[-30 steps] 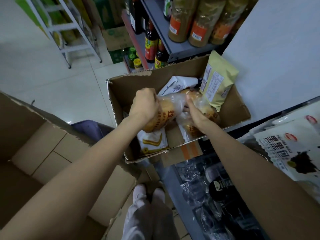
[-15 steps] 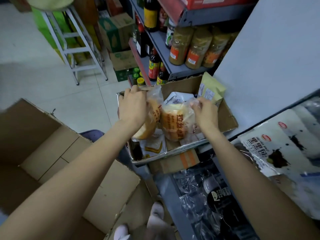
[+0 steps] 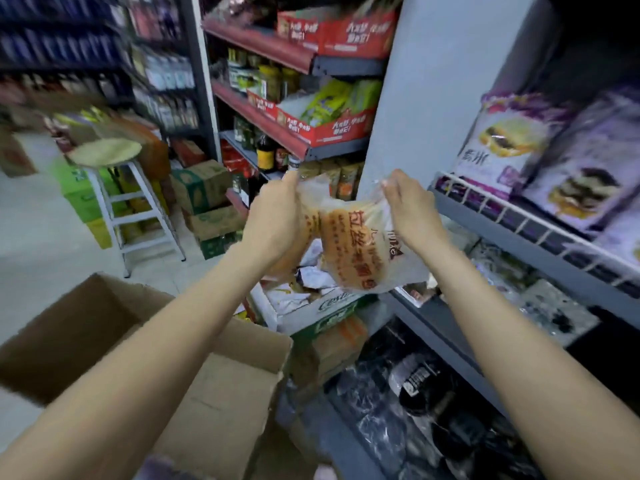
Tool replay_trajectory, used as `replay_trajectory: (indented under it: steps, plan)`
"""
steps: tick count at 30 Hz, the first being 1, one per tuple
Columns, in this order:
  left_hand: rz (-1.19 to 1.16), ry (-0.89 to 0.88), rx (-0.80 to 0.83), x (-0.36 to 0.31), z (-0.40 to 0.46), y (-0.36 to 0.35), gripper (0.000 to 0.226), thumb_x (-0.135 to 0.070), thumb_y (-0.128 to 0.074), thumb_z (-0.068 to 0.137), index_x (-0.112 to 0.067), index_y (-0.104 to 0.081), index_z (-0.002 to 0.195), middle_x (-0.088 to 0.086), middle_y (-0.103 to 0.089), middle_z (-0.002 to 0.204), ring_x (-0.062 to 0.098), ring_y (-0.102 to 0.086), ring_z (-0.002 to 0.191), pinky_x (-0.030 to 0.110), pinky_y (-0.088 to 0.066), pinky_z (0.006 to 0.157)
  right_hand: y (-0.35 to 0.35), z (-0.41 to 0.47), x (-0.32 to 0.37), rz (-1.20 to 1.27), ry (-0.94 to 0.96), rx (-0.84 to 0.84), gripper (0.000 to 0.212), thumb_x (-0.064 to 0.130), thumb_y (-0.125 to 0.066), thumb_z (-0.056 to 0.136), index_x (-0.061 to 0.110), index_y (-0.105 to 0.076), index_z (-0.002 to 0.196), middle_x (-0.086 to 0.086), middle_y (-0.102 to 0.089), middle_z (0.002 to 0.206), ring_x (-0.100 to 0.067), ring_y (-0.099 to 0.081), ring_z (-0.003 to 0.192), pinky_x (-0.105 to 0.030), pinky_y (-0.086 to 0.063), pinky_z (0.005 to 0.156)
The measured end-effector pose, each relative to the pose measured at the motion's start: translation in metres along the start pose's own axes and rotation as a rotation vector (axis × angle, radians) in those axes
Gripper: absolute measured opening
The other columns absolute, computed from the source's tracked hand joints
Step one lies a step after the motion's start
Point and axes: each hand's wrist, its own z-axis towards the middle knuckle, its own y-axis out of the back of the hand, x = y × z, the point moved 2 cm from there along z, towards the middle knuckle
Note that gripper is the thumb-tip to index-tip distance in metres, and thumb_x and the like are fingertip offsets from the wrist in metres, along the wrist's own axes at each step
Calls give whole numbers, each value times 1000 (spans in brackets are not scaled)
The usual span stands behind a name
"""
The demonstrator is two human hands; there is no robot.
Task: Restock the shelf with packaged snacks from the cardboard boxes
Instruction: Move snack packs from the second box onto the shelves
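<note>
- Head view: my left hand (image 3: 273,220) grips one clear bread pack (image 3: 302,216) by its top, fingers curled round the plastic.
- My right hand (image 3: 412,206) pinches the top of a 2nd bread pack (image 3: 349,247), orange print facing me; both packs hang side by side, touching, up in the air.
- Below them: open cardboard box (image 3: 311,299) w/ more snack packs inside, sitting on other cartons.
- Big open carton (image 3: 221,386) lower left, near my left forearm.
- Wire-fronted shelf (image 3: 519,220) just right of my right hand, purple snack bags (image 3: 505,140) on it.
- Stool (image 3: 114,188) far left, on the floor.
</note>
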Motion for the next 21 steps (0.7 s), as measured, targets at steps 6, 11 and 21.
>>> replay_trajectory:
  steps: [6, 11, 21]
  plan:
    - [-301, -187, -44, -111, -53, 63, 5, -8, -34, 96, -10, -36, 92, 11, -51, 69, 32, -48, 63, 42, -42, 58, 127, -99, 11, 274, -216, -266, 26, 17, -45, 98, 14, -41, 72, 4, -36, 65, -6, -34, 58, -27, -26, 56]
    - [-521, -307, 68, -230, -87, 76, 11, -9, -33, 94, -14, -30, 84, 11, -47, 67, 31, -45, 66, 36, -27, 55, 241, -190, -17, 301, -409, -580, 22, 28, -49, 96, 17, -53, 78, 7, -45, 78, -7, -38, 71, -30, -33, 70]
    - [-952, -353, 267, -486, -189, 42, 31, -8, -37, 97, -18, -28, 68, -1, -33, 65, 19, -33, 62, 25, -25, 52, 428, -393, -102, -301, -546, -904, 34, 32, -27, 103, 4, -46, 105, 0, -43, 72, -26, -45, 73, -37, -33, 62]
